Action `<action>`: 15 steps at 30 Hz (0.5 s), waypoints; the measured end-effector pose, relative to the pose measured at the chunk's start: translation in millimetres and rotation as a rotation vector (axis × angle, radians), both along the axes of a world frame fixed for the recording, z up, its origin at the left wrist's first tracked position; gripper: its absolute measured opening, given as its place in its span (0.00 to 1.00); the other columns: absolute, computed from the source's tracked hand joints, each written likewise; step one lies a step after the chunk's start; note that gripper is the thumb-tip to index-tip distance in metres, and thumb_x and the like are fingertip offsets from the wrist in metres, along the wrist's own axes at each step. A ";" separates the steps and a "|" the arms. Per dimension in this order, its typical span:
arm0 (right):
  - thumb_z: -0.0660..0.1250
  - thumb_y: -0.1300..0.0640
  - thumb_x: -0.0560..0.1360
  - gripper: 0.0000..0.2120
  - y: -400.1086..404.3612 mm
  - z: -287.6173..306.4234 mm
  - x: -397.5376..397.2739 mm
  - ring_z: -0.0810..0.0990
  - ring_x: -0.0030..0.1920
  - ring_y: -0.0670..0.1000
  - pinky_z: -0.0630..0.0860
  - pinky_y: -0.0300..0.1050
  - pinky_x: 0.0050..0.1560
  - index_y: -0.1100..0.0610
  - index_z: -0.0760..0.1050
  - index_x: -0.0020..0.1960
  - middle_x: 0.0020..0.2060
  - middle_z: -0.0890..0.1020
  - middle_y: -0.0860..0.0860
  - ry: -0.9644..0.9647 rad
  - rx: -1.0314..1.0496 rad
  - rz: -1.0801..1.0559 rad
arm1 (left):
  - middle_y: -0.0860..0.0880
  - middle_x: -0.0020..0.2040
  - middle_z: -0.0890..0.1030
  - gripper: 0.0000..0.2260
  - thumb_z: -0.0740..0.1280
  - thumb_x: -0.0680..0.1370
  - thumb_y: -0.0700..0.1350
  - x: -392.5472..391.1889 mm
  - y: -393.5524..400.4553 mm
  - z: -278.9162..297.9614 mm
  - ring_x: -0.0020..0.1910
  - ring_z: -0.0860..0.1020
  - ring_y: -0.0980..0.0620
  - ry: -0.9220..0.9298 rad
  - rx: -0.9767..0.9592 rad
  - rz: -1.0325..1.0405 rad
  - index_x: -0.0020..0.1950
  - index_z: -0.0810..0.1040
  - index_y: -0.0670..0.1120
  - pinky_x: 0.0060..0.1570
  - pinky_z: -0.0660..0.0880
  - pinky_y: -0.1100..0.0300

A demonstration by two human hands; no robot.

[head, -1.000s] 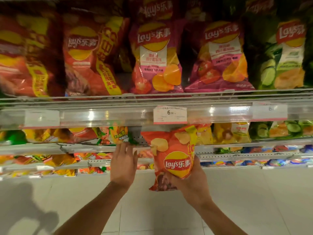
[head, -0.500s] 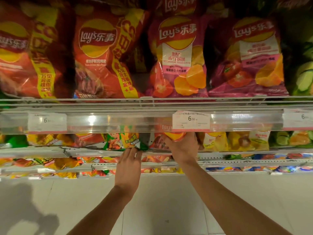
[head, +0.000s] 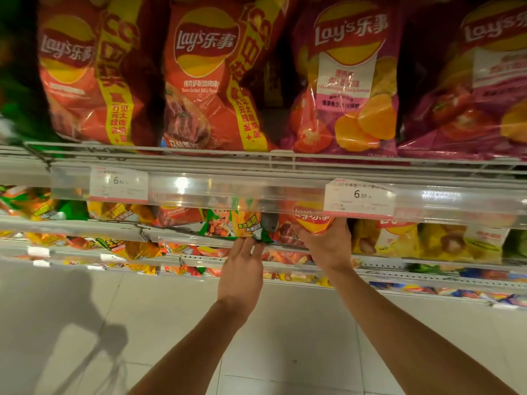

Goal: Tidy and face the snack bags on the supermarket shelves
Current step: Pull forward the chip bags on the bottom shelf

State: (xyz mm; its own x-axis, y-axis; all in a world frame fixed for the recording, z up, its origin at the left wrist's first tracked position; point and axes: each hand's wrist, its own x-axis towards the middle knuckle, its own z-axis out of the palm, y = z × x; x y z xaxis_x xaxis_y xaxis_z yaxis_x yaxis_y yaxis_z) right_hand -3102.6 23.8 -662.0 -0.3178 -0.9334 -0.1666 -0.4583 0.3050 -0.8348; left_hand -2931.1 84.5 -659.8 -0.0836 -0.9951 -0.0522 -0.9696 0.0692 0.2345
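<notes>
Shelf edge: clear price rail [head: 256,195] overhangs the second shelf, leaving a narrow slot.
Right hand [head: 328,246]: fingers curled round the red Lay's bag [head: 312,220], now tucked under the rail; a second ago it hung outside.
Left hand [head: 242,269]: straight fingers touch the green snack bag [head: 236,226], as before.
</notes>
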 end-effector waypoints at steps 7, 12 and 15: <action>0.81 0.41 0.65 0.45 9.5 6.1 -1.3 0.76 0.66 0.58 0.76 0.61 0.65 0.52 0.62 0.73 0.67 0.76 0.55 0.044 0.033 0.018 | 0.50 0.72 0.66 0.23 0.61 0.81 0.39 0.3 4.2 3.2 0.73 0.61 0.51 0.086 0.028 0.000 0.76 0.65 0.49 0.70 0.67 0.58; 0.81 0.42 0.66 0.46 19.0 21.2 -4.5 0.71 0.69 0.61 0.71 0.62 0.69 0.57 0.62 0.74 0.68 0.72 0.58 0.092 0.055 0.009 | 0.51 0.79 0.57 0.24 0.59 0.83 0.44 2.9 18.8 11.2 0.79 0.53 0.50 0.156 0.101 0.020 0.79 0.59 0.50 0.76 0.60 0.57; 0.79 0.44 0.69 0.43 39.9 37.1 -4.1 0.68 0.70 0.60 0.70 0.61 0.70 0.60 0.64 0.74 0.69 0.72 0.59 0.102 0.056 -0.021 | 0.51 0.80 0.57 0.23 0.58 0.84 0.48 10.5 31.7 21.1 0.80 0.52 0.52 0.211 0.137 0.101 0.79 0.59 0.51 0.77 0.57 0.57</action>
